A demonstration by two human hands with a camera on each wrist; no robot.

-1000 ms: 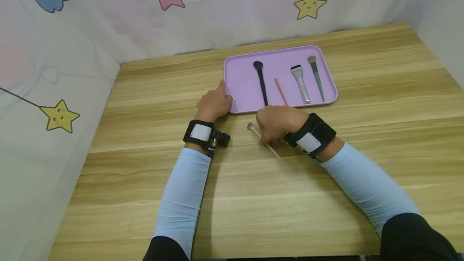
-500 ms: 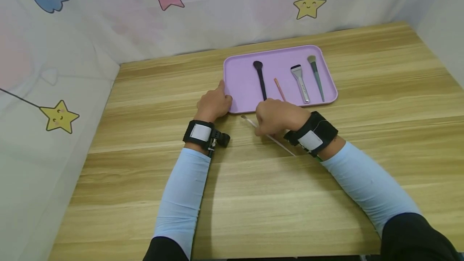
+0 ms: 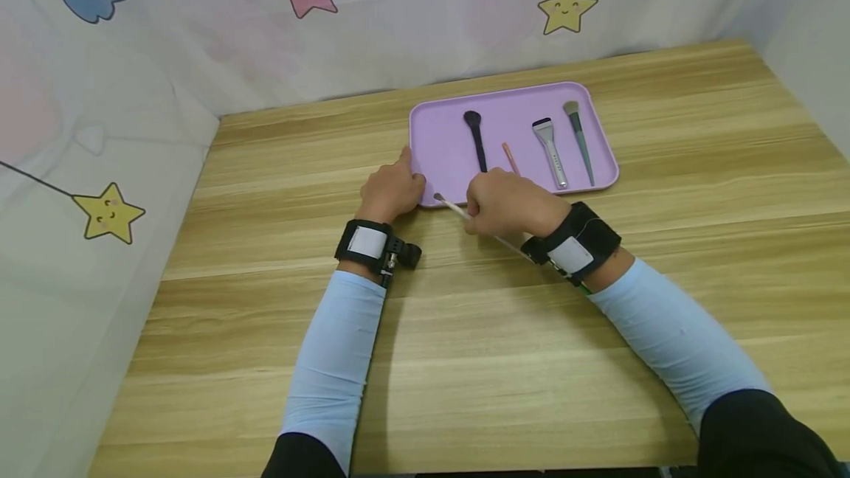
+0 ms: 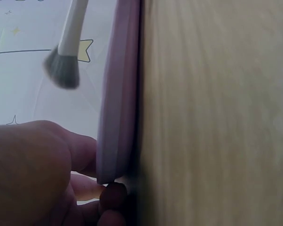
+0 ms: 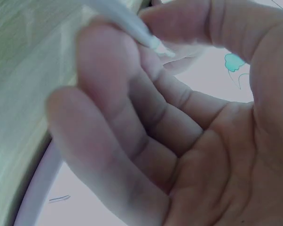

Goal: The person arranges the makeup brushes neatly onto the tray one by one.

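Observation:
My right hand (image 3: 503,201) pinches a slim white-handled makeup brush (image 3: 454,207) between thumb and fingers. Its greyish bristles (image 4: 64,70) point toward the left and overlap the front rim of the lilac tray in the head view. The handle's far end slants back under my right wrist. In the right wrist view the pale handle (image 5: 120,19) crosses at the fingertips, the other fingers curled. My left hand (image 3: 392,189) grips the lilac tray (image 3: 438,124) by its front left corner, index finger along the left side; the left wrist view shows thumb and fingers at the rim.
On the tray lie a black makeup brush (image 3: 477,140), a short orange-pink one (image 3: 510,158) partly behind my right hand, a silver flat-headed brush (image 3: 550,153) and a green-handled brush (image 3: 580,140). The wooden table (image 3: 265,257) meets a patterned cloth backdrop (image 3: 412,28) behind the tray.
My right hand has moved the white-handled brush forward from the table to the tray's front rim, its bristle end swinging left. The left hand and tray have stayed put.

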